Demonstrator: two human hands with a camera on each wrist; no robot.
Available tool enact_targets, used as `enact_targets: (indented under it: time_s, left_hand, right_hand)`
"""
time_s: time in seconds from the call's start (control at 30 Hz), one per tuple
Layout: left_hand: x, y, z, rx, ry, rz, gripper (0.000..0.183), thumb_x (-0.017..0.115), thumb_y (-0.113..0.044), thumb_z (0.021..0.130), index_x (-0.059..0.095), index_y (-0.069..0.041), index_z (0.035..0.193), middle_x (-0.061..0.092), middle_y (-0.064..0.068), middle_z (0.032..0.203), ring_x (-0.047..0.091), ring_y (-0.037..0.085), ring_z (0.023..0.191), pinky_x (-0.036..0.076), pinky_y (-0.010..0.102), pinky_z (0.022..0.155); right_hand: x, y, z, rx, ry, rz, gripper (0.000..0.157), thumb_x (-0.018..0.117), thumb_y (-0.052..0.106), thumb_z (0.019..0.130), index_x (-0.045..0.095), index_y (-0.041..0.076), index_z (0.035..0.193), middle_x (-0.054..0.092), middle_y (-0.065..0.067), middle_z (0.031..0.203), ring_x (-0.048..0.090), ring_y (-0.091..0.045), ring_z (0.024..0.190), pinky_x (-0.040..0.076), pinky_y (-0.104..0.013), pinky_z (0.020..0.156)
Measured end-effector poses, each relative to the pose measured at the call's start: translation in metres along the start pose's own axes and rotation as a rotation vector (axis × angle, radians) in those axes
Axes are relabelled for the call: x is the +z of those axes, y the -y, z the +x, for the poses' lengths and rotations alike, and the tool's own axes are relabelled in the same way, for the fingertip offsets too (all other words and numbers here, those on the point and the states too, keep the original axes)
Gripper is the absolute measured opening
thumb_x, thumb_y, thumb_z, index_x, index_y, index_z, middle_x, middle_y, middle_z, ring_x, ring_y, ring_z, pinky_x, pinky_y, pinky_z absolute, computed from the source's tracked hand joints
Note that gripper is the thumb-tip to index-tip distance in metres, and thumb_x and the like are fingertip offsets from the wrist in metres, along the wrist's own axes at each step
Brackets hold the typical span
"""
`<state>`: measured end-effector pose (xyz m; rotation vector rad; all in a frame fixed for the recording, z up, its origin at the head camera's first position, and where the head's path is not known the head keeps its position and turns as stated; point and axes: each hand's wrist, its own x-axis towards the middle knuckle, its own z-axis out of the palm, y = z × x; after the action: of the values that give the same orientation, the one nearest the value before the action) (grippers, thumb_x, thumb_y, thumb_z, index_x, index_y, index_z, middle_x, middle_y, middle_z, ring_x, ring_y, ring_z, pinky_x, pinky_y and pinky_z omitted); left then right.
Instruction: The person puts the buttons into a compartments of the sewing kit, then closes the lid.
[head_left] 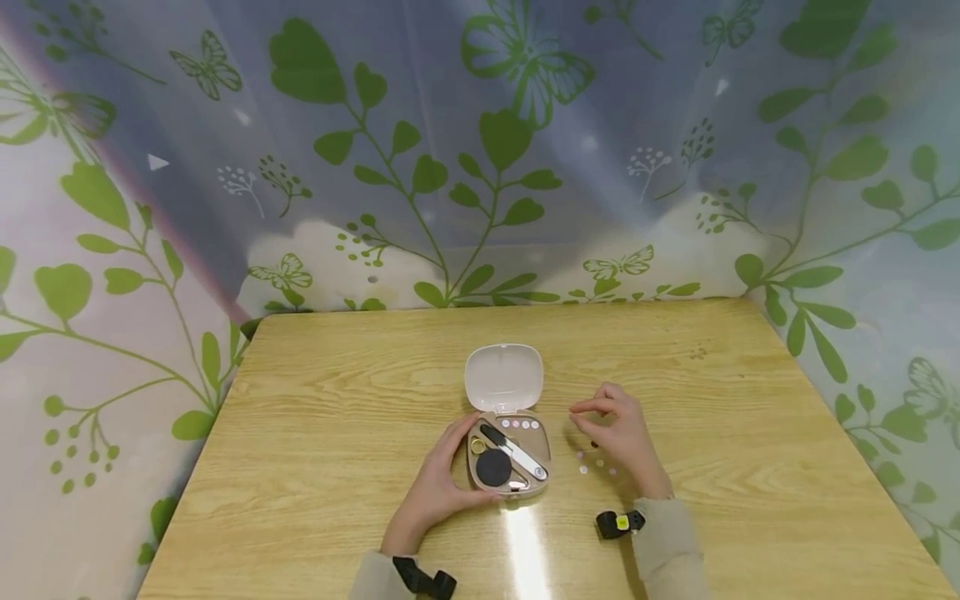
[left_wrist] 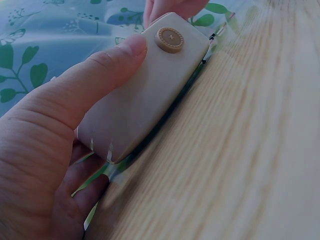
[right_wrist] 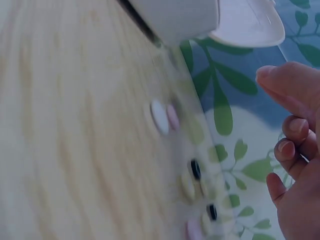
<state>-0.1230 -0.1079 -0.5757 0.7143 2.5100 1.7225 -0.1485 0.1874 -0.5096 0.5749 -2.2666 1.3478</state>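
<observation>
A pale pink sewing box [head_left: 534,440] sits on the table with its lid [head_left: 504,379] folded back. My left hand [head_left: 435,487] grips its left side, the thumb along the front wall near a tan button-shaped clasp [left_wrist: 170,40]. Inside lie a round black disc [head_left: 493,468], a slim white tool with a black end [head_left: 525,460], a gold ring-shaped piece [head_left: 477,447] and several small pale buttons [head_left: 515,425] in a row. Right of the box, my right hand [head_left: 624,429] hovers with thumb and index fingertips close together, nothing visible between them. Loose buttons [right_wrist: 160,117] lie below it.
The loose buttons on the wooden table [head_left: 337,400] are white, pink, cream and black, scattered between the box and my right wrist. A patterned curtain [head_left: 420,167] hangs along the table's back edge and both sides.
</observation>
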Motion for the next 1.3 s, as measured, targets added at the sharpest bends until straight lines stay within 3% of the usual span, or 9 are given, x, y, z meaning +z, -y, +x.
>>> enact_targets:
  time_s: [0.17,0.4,0.6,0.83,1.03,1.3]
  left_hand:
    - [0.000,0.000,0.001,0.001,-0.002,0.001,0.115,0.097,-0.038,0.059,0.034,-0.023,0.155,0.039,-0.006,0.153,0.035,0.018,0.142,0.029,0.048,0.117]
    - [-0.001,0.000,0.001,-0.005,-0.009,0.002,0.115,0.096,-0.041,0.059,0.035,-0.024,0.154,0.038,-0.007,0.154,0.033,0.018,0.143,0.028,0.049,0.117]
    - [0.001,0.000,0.001,-0.022,-0.008,-0.006,0.116,0.098,-0.035,0.057,0.034,-0.025,0.154,0.038,-0.006,0.154,0.033,0.017,0.143,0.027,0.048,0.118]
    - [0.004,0.001,0.001,-0.022,-0.032,-0.024,0.117,0.099,-0.017,0.055,0.036,-0.016,0.154,0.040,0.005,0.154,0.034,0.027,0.143,0.025,0.056,0.117]
    - [0.002,-0.001,0.001,-0.032,-0.013,-0.005,0.116,0.098,-0.032,0.058,0.035,-0.023,0.154,0.039,-0.005,0.154,0.033,0.018,0.143,0.027,0.049,0.118]
    - [0.000,-0.002,0.002,-0.011,-0.003,-0.011,0.115,0.096,-0.040,0.058,0.036,-0.023,0.154,0.039,-0.007,0.153,0.034,0.017,0.143,0.027,0.048,0.118]
  right_hand:
    - [-0.010,-0.005,-0.006,0.043,-0.027,-0.009,0.016,0.080,-0.017,0.068,0.074,-0.007,0.079,0.050,-0.017,0.068,0.044,-0.030,0.067,0.038,-0.028,0.062]
    - [-0.022,-0.013,-0.015,0.177,-0.055,0.008,0.013,0.079,-0.015,0.073,0.075,-0.006,0.082,0.053,-0.018,0.072,0.047,-0.029,0.070,0.041,-0.025,0.064]
    - [-0.027,-0.021,-0.026,0.279,-0.051,0.018,0.010,0.078,-0.012,0.076,0.076,-0.006,0.083,0.046,-0.021,0.072,0.040,-0.027,0.070,0.036,-0.028,0.061]
    - [-0.030,-0.025,-0.035,0.291,0.023,0.003,0.010,0.078,-0.011,0.077,0.076,-0.006,0.084,0.049,-0.022,0.074,0.042,-0.031,0.069,0.037,-0.029,0.058]
    - [-0.032,-0.028,-0.038,0.306,0.082,-0.006,0.011,0.080,-0.008,0.076,0.077,-0.003,0.085,0.053,-0.020,0.076,0.044,-0.030,0.071,0.038,-0.030,0.061]
    - [-0.027,-0.065,-0.049,0.276,0.081,-0.054,0.015,0.084,-0.003,0.074,0.079,0.008,0.082,0.052,-0.005,0.074,0.043,-0.017,0.070,0.035,-0.026,0.061]
